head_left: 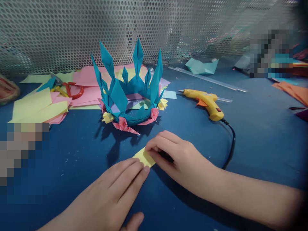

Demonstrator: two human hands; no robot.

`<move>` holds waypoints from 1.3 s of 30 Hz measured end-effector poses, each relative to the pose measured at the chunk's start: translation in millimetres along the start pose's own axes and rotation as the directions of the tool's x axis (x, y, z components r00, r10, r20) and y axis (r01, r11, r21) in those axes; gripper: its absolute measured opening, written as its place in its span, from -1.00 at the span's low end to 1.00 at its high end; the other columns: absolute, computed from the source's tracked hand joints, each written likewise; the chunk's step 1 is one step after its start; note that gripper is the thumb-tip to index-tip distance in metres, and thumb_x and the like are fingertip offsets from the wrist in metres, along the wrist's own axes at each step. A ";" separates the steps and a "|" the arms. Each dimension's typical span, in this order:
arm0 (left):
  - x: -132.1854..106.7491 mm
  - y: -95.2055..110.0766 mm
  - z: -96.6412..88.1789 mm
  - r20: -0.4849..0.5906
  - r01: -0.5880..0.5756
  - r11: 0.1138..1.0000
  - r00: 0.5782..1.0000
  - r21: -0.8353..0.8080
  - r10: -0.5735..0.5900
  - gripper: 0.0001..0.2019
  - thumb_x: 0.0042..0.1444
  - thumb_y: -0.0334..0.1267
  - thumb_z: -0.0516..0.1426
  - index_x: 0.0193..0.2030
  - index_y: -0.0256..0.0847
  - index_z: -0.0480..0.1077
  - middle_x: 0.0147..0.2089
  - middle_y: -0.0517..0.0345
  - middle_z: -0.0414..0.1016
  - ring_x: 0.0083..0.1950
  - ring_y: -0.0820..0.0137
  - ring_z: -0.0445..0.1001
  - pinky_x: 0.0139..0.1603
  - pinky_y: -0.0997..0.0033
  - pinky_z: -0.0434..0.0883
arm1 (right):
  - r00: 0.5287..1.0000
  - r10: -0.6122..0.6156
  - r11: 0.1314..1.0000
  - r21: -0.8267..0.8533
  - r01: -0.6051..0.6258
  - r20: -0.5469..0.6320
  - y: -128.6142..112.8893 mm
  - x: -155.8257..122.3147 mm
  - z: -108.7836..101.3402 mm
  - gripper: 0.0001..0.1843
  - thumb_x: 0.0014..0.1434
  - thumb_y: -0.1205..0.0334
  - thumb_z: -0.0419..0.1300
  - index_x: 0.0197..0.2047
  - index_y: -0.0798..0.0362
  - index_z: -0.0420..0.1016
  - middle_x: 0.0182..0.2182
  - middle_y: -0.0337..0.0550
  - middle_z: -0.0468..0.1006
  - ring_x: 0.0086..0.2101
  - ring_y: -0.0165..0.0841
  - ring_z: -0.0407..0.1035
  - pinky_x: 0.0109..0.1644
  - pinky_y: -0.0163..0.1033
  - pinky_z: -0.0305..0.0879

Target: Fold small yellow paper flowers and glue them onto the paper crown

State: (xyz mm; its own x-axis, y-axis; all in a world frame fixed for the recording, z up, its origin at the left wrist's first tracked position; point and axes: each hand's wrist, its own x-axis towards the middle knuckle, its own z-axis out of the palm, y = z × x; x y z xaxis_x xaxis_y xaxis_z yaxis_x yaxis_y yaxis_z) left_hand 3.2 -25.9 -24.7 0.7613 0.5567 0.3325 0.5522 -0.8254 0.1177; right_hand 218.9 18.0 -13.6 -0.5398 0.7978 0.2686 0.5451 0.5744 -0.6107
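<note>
Right, here at the front of the blue tabletop [79, 144], both hands are on one small yellow paper [144, 157], which lies just in front of the blue paper crown [119, 96]. The left hand [113, 189] is spread flat, palm down, its long fingers side by side over the paper's near edge, the thumb standing out apart; it presses, it doesn't grip. And the right hand [179, 157], curled, fingers bent and drawn in to meet the thumb, has the paper's far right edge at its fingertips!

Behind them, what a centrepiece: the crown stands upright, tall pointed spikes rising, with pink paper flowers [123, 124] and yellow paper flowers [107, 117] around its base. Over to the right, the yellow glue gun [204, 101] lies on its side, orange trigger showing, nozzle towards the crown, its black cord [233, 138] curving down behind the right forearm. Beyond it, clear sticks [207, 78] and a folded pale teal paper [203, 66].

Out on the left, red-handled scissors [72, 90] rest among overlapping pink sheets [89, 77] and yellow sheets [33, 106], and right across the back runs a perforated panel [72, 32].
</note>
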 end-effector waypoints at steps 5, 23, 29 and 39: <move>5.0 0.1 -3.6 0.018 -0.071 0.991 0.997 0.115 0.069 -0.60 0.33 -0.20 -0.11 0.13 -0.34 0.37 0.14 0.03 0.48 0.15 0.27 0.38 0.18 0.37 0.31 | 1.000 -0.008 0.999 -0.046 0.009 0.020 -0.7 -0.7 2.6 -0.82 0.28 0.46 -0.02 -0.27 0.11 0.37 -0.36 -0.12 0.44 -0.33 -0.35 0.31 -0.26 -0.29 0.31; 8.0 0.8 -8.8 -0.030 -0.046 0.996 0.998 0.075 0.048 -0.55 0.37 -0.28 -0.21 0.02 -0.33 0.48 0.03 0.02 0.55 0.09 0.27 0.42 0.15 0.36 0.30 | 1.000 0.013 0.980 -0.200 -0.018 -0.025 -1.7 -0.4 4.3 -0.89 0.19 0.49 0.09 -0.23 0.13 0.36 -0.41 -0.16 0.37 -0.37 -0.31 0.25 -0.35 -0.27 0.27; 10.6 2.7 -12.9 0.040 -0.031 0.999 0.999 0.033 0.029 -0.60 0.36 -0.23 -0.14 0.03 -0.29 0.48 0.11 0.06 0.51 0.14 0.24 0.40 0.16 0.32 0.28 | 1.000 0.008 0.986 -0.168 -0.013 -0.029 0.0 -1.9 3.3 -0.90 0.24 0.44 0.10 -0.27 0.10 0.40 -0.38 -0.15 0.43 -0.33 -0.33 0.30 -0.29 -0.28 0.31; -0.6 0.7 3.2 -0.073 -0.134 0.988 0.988 0.080 0.140 -0.72 0.32 -0.36 -0.05 -0.09 -0.10 0.49 0.03 0.16 0.56 0.11 0.23 0.47 0.34 0.13 -0.01 | 0.999 0.012 0.947 -0.322 0.003 0.046 -9.0 -5.2 0.0 -0.92 0.20 0.33 0.19 -0.23 0.15 0.47 -0.35 -0.07 0.44 -0.33 -0.22 0.31 -0.31 -0.12 0.37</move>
State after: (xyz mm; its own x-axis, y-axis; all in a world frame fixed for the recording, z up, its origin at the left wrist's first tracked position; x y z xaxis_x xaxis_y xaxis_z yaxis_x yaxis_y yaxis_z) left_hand 4.2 -26.5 -27.8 0.8040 0.4277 0.4130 0.4710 -0.8821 -0.0035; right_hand 216.8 8.7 -9.5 -0.5619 0.7955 0.2269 0.7209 0.6054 -0.3372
